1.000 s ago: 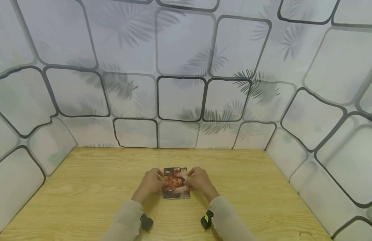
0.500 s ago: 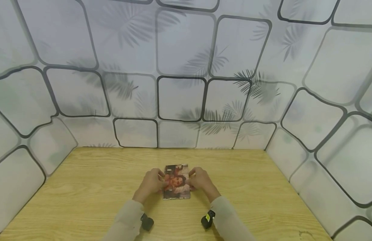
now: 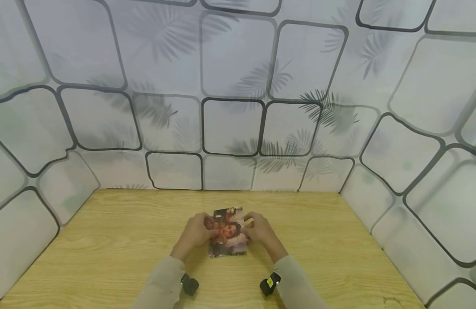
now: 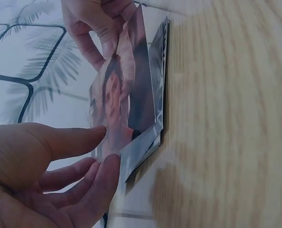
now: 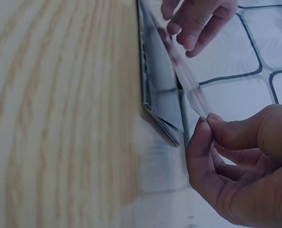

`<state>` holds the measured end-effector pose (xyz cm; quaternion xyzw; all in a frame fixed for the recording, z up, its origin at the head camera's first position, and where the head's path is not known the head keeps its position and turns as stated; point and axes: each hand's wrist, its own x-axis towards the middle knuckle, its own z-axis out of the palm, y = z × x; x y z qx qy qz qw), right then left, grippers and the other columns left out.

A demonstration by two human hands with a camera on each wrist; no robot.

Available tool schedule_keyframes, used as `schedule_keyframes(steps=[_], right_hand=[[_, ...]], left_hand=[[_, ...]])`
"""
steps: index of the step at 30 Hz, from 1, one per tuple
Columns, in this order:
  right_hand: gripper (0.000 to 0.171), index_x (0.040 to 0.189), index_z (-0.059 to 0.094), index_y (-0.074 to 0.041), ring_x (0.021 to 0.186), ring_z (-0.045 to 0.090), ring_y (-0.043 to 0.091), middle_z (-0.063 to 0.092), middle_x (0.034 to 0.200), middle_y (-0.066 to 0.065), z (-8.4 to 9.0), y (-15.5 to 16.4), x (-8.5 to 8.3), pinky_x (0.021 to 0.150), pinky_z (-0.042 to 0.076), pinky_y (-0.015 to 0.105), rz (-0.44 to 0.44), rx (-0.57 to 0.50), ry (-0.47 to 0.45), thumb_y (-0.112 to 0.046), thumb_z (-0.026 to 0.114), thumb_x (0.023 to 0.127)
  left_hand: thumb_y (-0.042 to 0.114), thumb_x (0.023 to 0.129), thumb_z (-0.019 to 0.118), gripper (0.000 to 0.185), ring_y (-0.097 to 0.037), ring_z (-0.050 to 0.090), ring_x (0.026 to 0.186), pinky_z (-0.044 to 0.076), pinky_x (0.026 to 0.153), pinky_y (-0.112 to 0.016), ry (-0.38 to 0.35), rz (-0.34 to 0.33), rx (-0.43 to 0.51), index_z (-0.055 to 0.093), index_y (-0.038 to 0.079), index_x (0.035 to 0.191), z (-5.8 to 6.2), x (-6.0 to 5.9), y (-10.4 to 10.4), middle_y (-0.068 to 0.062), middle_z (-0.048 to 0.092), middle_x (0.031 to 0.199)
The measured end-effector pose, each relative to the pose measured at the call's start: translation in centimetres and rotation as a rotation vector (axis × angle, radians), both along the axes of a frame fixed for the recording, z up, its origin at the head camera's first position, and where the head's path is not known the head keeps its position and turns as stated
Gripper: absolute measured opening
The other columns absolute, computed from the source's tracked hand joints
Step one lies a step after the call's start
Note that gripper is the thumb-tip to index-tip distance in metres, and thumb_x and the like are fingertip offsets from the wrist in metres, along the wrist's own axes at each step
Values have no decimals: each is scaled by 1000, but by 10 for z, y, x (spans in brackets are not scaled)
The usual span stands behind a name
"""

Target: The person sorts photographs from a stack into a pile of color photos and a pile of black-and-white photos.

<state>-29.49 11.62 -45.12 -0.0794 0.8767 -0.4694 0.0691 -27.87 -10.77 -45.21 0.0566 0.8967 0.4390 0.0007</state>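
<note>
A glossy photo print (image 3: 227, 234) showing a person's portrait is lifted at a slant, its far edge raised in the head view. My left hand (image 3: 198, 230) holds its left edge, thumb over the picture side. At the opposite edge my right hand (image 3: 258, 231) pinches it between thumb and index finger, as the right wrist view shows. Beneath the lifted photo lies a thin stack of similar glossy sheets (image 5: 148, 90), flat on the wooden table (image 4: 226, 118). A gap opens between print and stack in both wrist views.
A pale curtain (image 3: 232, 124) with dark rounded squares and leaf prints stands behind the table and along both sides. Each wrist wears a small black camera, the left camera (image 3: 190, 285) and the right camera (image 3: 269, 284), close over the tabletop.
The photo's far edge has risen and shifted slightly right, tilting up from the stack. Both hands have moved slightly right with it, keeping hold of its sides.
</note>
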Motion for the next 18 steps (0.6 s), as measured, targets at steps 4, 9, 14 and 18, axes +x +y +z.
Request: schedule_keyframes(steps=[4, 9, 14, 18], right_hand=[[36, 131, 57, 6, 65, 66, 15, 74, 94, 20, 7, 8, 4, 63, 63, 36, -1, -61, -5, 1, 66, 96], [37, 133, 57, 5, 65, 66, 15, 74, 96, 21, 10, 18, 7, 65, 64, 38, -30, -96, -5, 0, 66, 97], [40, 134, 57, 5, 68, 67, 16, 74, 98, 20, 9, 25, 6, 67, 64, 37, -62, -99, -10, 0, 67, 96], [43, 137, 57, 5, 71, 69, 18, 72, 100, 21, 12, 29, 5, 68, 65, 37, -95, -89, 1, 1, 67, 95]], left_hand=[[-2, 86, 77, 41, -18, 67, 73, 61, 61, -31, -5, -12, 69, 61, -5, 124, 3, 1, 5, -16, 67, 98], [-12, 85, 71, 41, -19, 70, 66, 64, 60, -29, -25, -78, 169, 61, -5, 124, 8, 3, 14, -18, 66, 96], [-12, 83, 72, 39, -19, 70, 74, 64, 61, -28, -36, -94, 195, 64, -5, 120, 9, 1, 23, -19, 68, 101], [-11, 82, 74, 38, -20, 71, 82, 64, 62, -28, -27, -88, 196, 66, -4, 119, 10, -1, 29, -21, 70, 109]])
